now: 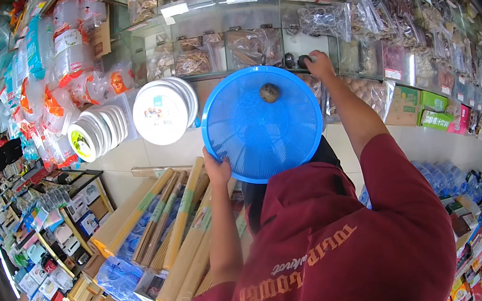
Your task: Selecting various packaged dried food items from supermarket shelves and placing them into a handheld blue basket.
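Note:
A blue plastic mesh basket (pixel 262 133) is held before me, its open side facing up. My left hand (pixel 218 168) grips its rim at the lower left, thumb on the inside. One mottled grey-brown, egg-shaped item (pixel 269 93) lies inside, near the far side. Beyond the basket, my right hand (pixel 320 65) reaches into a clear display compartment (pixel 313 43), with its fingers on a dark, egg-shaped item (pixel 303 62). Just left of that, a second dark round item (pixel 289 60) sits in the same compartment.
Clear bins with bagged dried goods (pixel 254 47) line the far side. Stacked white disposable plates (pixel 161 111) and packs of plastic cups (pixel 69 50) stand to the left. Nearer, long wrapped bundles of sticks (pixel 180 214) lean from a box. Water bottles (pixel 448 179) are at the right.

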